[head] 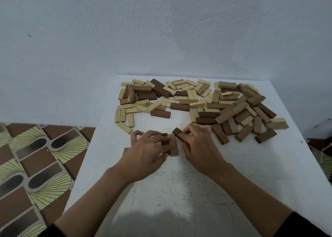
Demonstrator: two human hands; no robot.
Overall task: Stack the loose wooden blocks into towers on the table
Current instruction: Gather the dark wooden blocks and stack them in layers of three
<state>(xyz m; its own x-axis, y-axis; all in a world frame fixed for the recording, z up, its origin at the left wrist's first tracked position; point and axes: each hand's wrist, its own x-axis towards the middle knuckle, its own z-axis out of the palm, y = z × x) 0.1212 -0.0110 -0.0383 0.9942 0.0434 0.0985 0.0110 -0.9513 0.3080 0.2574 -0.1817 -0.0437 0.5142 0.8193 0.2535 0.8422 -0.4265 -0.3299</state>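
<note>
A wide heap of loose wooden blocks [197,103], pale and dark brown, covers the far half of the white table [197,191]. In front of the heap, my left hand [143,152] rests its fingers on two brown blocks [173,147] that lie side by side on the table. Another block edge peeks out under its left side. My right hand [199,145] pinches a dark brown block [177,133], tilted, just right of those two. The parts of the blocks under my fingers are hidden.
A pale wall rises right behind the table's far edge. To the left, lower down, lies a patterned brown and green floor mat [36,165]. Dark items sit past the table's right edge [321,134].
</note>
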